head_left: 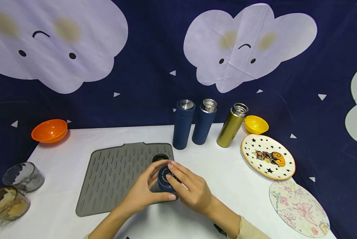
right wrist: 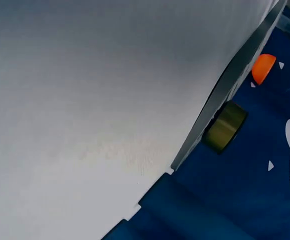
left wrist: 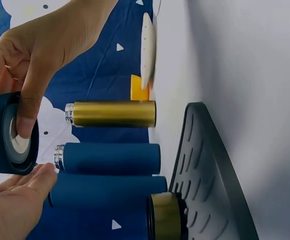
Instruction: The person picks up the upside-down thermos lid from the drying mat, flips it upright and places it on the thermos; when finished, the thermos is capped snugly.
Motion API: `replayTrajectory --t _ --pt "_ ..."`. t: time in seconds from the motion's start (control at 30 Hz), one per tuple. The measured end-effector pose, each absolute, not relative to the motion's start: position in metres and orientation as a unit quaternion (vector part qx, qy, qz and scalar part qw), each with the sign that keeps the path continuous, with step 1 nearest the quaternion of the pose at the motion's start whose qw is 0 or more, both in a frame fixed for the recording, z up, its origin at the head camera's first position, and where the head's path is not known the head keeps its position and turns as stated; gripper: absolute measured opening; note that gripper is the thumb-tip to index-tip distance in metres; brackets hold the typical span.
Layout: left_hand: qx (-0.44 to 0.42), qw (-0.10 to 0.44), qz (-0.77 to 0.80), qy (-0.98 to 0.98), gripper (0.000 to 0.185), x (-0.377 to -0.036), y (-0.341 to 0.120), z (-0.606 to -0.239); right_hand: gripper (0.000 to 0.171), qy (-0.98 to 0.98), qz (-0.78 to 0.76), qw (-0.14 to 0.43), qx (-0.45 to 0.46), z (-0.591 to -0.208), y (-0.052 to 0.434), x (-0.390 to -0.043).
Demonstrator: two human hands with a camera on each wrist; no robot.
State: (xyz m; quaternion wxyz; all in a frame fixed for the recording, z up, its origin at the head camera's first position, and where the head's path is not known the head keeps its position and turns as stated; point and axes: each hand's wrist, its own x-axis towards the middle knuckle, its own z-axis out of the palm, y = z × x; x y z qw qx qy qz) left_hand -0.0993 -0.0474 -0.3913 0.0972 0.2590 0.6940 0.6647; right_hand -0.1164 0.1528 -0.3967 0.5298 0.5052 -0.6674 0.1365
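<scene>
In the head view, both hands meet over the near right part of a grey mat that lies on the white bench. Between them is a blue lid with a dark, lit top facing up. The left hand curves round its side, fingers at the back and thumb at the front; the right hand has its fingers bent over the top and the right side. Just behind, on the mat, stands a gold lid, partly hidden. Further back are a blue bottle with a flat steel top, a blue bottle with an uncovered steel neck and a gold bottle, its neck also uncovered. A yellow bowl, a starred plate and a butterfly mat lie to the right; an orange bowl and two glasses sit to the left.

In the left wrist view, the right hand pinches the blue lid with its thumb on the pale underside, clear of the mat. The left hand is beside the rim; how firmly it holds, I cannot tell.

In the right wrist view, the gold lid rests on the grey mat, seen edge-on, with the orange bowl beyond.
</scene>
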Motion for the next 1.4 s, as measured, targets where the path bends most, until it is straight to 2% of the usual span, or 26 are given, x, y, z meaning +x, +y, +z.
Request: replayTrajectory --t 0.2,0.5,0.6,0.7,0.8,0.9,1.03,1.23,1.4 --pt "0.302 0.084 0.671 0.672 0.088 -0.100 -0.040 -0.392 0.024 -0.636 0.087 0.560 0.523 -0.390 0.154 -0.115" --pt "0.315 0.049 0.657 0.683 0.071 -0.101 -0.035 -0.395 0.042 -0.628 0.078 0.569 0.525 -0.391 0.157 -0.116" --pt "0.302 0.035 0.653 0.694 0.070 -0.101 -0.037 -0.394 0.032 -0.663 0.098 0.549 0.500 -0.395 0.158 -0.118" --pt "0.282 0.020 0.653 0.703 0.071 -0.101 -0.040 -0.392 0.026 -0.722 0.139 0.520 0.434 -0.401 0.163 -0.126" --pt "0.266 0.017 0.656 0.706 0.071 -0.102 -0.043 -0.389 0.048 -0.792 0.217 0.479 0.310 -0.405 0.174 -0.144" --pt "0.266 0.018 0.654 0.708 0.071 -0.103 -0.044 -0.389 0.073 -0.836 0.329 0.413 0.151 -0.402 0.187 -0.173" --pt "0.266 0.016 0.649 0.713 0.070 -0.101 -0.045 -0.389 0.083 -0.836 0.436 0.333 -0.008 -0.397 0.202 -0.218" --pt "0.261 0.029 0.652 0.711 0.071 -0.105 -0.044 -0.385 0.092 -0.821 0.502 0.257 -0.093 -0.399 0.217 -0.262" --pt "0.256 0.050 0.662 0.703 0.073 -0.122 -0.036 -0.373 0.085 -0.811 0.525 0.232 -0.114 -0.398 0.222 -0.274"
